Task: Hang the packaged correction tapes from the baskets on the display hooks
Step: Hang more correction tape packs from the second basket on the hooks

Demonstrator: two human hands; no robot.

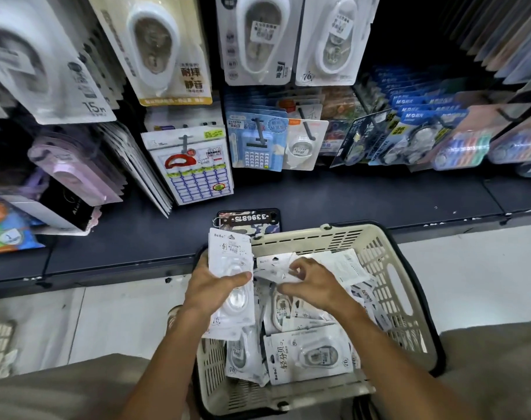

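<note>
Head view. A cream plastic basket occupies the 6 o'clock region of the frame, resting between the person's knees and against the edge of a dark shelf. The left hand, at 7 o'clock from frame centre, grips a small stack of packaged correction tapes, thumb curled across the front card and the stack held upright above the basket's left rim. The right hand, just at 3 o'clock of the left, has its fingers curled down into the loose packs and appears to pinch one card; the exact contact is hidden by the fingers. Many packs lie jumbled in the basket. At 12 o'clock, hanging correction tapes already fill the upper display hooks, with other stationery on the lower ones. A phone with a numbered key tag lies on the shelf just beyond the basket.

Progress, as judged: gathering is under way; the held stack is not yet hung, and most of the basket remains to be hung.
</note>
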